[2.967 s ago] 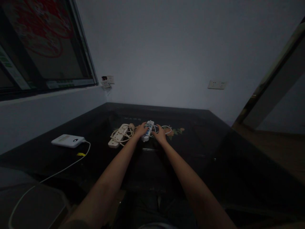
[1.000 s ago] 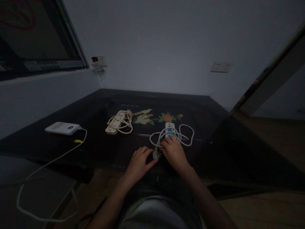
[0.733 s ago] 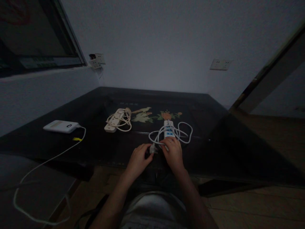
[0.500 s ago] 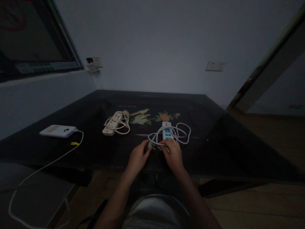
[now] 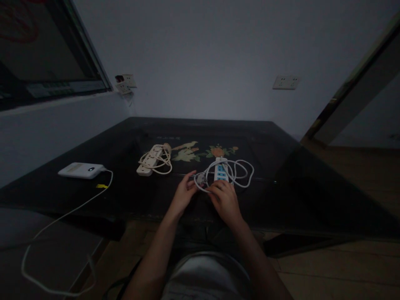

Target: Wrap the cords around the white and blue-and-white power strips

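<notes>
A white power strip (image 5: 221, 170) with blue socket faces lies on the dark table in front of me, its white cord (image 5: 246, 182) looped over it and to both sides. My right hand (image 5: 225, 201) is closed at the near end of the strip, fingertips pinching a loop of the cord. Left of it, the cord's grey-white plug (image 5: 201, 179) sits inside a loop. My left hand (image 5: 183, 195) is beside the plug, thumb and fingers apart; its far fingertips are partly hidden behind the plug and cord.
A second, cream power strip (image 5: 146, 168) with its cord bundled on top lies left of centre. Farther left is a white power bank (image 5: 80, 170) with a cable hanging over the table edge, near a yellow tag (image 5: 102, 186). Wall sockets (image 5: 286, 82) are at the back.
My left hand has loosened from around the plug, its fingers spreading and moving slightly away from me. The plug now shows more fully inside the cord loop. My right hand stays on the cord.
</notes>
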Demonstrator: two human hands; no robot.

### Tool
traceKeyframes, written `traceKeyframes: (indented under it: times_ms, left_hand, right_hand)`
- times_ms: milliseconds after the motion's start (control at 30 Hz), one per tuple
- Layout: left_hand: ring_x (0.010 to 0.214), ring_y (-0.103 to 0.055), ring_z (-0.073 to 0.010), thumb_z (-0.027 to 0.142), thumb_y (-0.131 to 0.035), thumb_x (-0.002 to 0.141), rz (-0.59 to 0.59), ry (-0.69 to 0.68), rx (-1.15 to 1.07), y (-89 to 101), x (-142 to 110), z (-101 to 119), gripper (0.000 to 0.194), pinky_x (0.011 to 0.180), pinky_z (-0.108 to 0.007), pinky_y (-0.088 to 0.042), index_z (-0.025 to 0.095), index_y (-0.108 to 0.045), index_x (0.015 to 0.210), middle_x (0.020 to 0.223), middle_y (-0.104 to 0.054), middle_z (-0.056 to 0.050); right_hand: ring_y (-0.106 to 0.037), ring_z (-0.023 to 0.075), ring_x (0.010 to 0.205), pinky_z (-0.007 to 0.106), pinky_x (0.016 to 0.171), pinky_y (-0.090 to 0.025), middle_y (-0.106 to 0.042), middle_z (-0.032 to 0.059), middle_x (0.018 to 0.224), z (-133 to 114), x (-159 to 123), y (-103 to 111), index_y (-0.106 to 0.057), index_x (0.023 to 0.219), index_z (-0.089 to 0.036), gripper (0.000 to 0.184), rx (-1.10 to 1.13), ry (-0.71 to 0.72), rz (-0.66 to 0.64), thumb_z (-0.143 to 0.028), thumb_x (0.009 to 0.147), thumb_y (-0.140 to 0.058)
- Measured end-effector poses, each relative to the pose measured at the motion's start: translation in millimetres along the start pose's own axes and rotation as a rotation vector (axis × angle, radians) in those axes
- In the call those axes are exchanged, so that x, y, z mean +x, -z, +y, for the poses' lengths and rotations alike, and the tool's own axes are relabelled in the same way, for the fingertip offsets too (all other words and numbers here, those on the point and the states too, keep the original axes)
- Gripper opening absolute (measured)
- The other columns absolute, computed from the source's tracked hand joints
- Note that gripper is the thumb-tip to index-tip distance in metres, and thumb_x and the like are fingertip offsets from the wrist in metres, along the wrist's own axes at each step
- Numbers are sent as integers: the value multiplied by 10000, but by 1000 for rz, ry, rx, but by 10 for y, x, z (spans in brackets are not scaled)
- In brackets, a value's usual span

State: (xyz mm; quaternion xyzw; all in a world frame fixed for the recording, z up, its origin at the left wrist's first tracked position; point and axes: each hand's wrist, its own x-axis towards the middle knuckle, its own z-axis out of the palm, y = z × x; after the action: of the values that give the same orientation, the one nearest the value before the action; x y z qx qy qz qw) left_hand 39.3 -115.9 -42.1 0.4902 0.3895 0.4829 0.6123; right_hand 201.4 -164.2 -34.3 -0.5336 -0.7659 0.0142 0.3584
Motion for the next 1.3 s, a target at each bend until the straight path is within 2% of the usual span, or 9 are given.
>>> traceKeyframes:
  times_ms: [133, 367, 433, 533, 667, 767, 867, 1067, 1300]
  left_hand:
    - [990, -647, -203, 316, -600, 808, -7, 29, 59, 25, 34, -6, 415, 915, -360, -483, 133, -580, 1180, 1179, -649, -128]
    - [832, -631, -207, 322, -609, 795, 2, -128, 765, 18, 125, 34, 307, 816, -357, -495, 136, -638, 1037, 915, -675, -76]
    - [1001, -597, -237, 314, -620, 788, 48, -203, 888, 44, 121, 96, 294, 913, -381, -456, 144, -648, 1026, 1065, -634, -112]
    - [1273, -427, -281, 258, -629, 775, 83, -311, 973, 128, 161, 237, 264, 1060, -415, -334, 160, -665, 1017, 1319, -510, -135]
    - [1057, -598, -240, 264, -533, 844, -106, -292, 839, 232, 396, 448, 278, 973, -400, -420, 163, -624, 1087, 1112, -656, -97]
    - [974, -632, -217, 267, -548, 835, -97, -319, 638, 225, 672, 496, 297, 928, -376, -448, 159, -589, 1109, 1046, -673, -88]
    - [761, -657, -165, 283, -515, 858, -68, -228, 370, 174, 904, 407, 307, 749, -309, -498, 162, -523, 1140, 894, -673, -57]
    - [579, -609, -113, 313, -466, 870, -38, -67, 124, 165, 993, 164, 203, 555, -223, -442, 162, -506, 999, 697, -616, -4]
    - [637, -632, -154, 266, -455, 800, -184, 1, 92, 209, 957, 185, 171, 691, -306, -500, 145, -576, 789, 707, -648, -62]
  right_hand:
    - [-523, 228, 1028, 375, 891, -380, -661, 47, 976, 2, -1, -3, -687, 966, -233, 171, -39, 14, -21, -159, 862, -573]
    - [-522, 246, 1045, 406, 909, -392, -664, 57, 1003, -6, -13, -13, -686, 975, -227, 156, -37, 26, -31, -193, 856, -590]
    - [-529, 245, 1044, 405, 904, -407, -659, 60, 1018, -3, -2, 21, -682, 996, -223, 162, 8, 35, -31, -217, 862, -590]
    - [-540, 224, 1045, 373, 905, -438, -643, 72, 1046, 55, 106, 139, -675, 1015, -219, 180, 97, 44, 42, -219, 886, -549]
    - [-568, 221, 1019, 365, 909, -444, -659, 78, 1018, 229, 467, 315, -680, 996, -211, 195, 60, 46, 164, -225, 905, -508]
    - [-591, 229, 970, 356, 855, -451, -681, 85, 969, 358, 769, 344, -700, 930, -182, 189, -118, 15, 4, -204, 897, -515]
    - [-593, 240, 967, 353, 808, -443, -686, 94, 975, 440, 935, 284, -712, 914, -179, 182, -282, 14, -183, -188, 884, -533]
    - [-561, 248, 1025, 348, 811, -428, -648, 96, 1075, 542, 878, 161, -669, 1009, -184, 192, -363, -14, -127, -184, 881, -526]
    - [-548, 271, 959, 369, 772, -422, -631, 109, 1010, 596, 815, 142, -615, 952, -163, 149, -408, -40, -81, -259, 838, -609]
